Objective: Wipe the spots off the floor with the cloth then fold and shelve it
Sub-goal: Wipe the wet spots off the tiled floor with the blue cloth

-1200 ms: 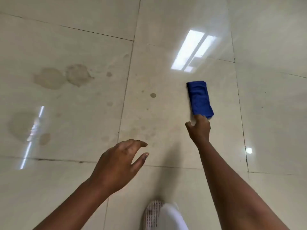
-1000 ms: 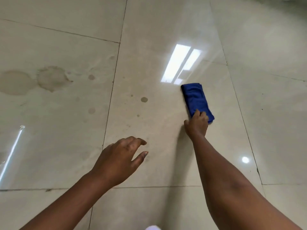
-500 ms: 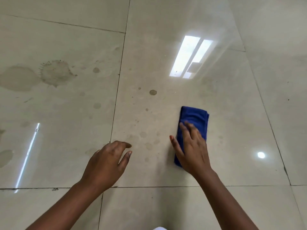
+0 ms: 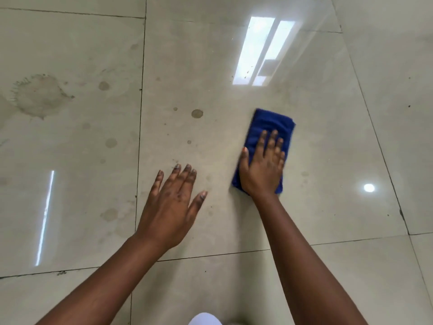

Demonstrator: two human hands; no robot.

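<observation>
A folded blue cloth (image 4: 273, 124) lies on the glossy beige tile floor (image 4: 328, 141). My right hand (image 4: 263, 166) presses flat on its near half, fingers spread over it. My left hand (image 4: 171, 202) rests palm down on the floor to the left of the cloth, fingers apart and holding nothing. Brownish spots mark the tiles: a round one (image 4: 197, 113) just left of the cloth, a smaller one (image 4: 189, 142), and a big splashed stain (image 4: 39, 96) at the far left.
More faint spots (image 4: 110, 142) dot the left tile, one (image 4: 109, 214) close to my left wrist. Dark grout lines cross the floor. Ceiling lights reflect brightly at the top (image 4: 260, 50). A white shoe tip (image 4: 205, 319) shows at the bottom edge.
My right hand went from the cloth's near end to lying flat on top of it, and the cloth came nearer. My left hand lowered and flattened onto the floor.
</observation>
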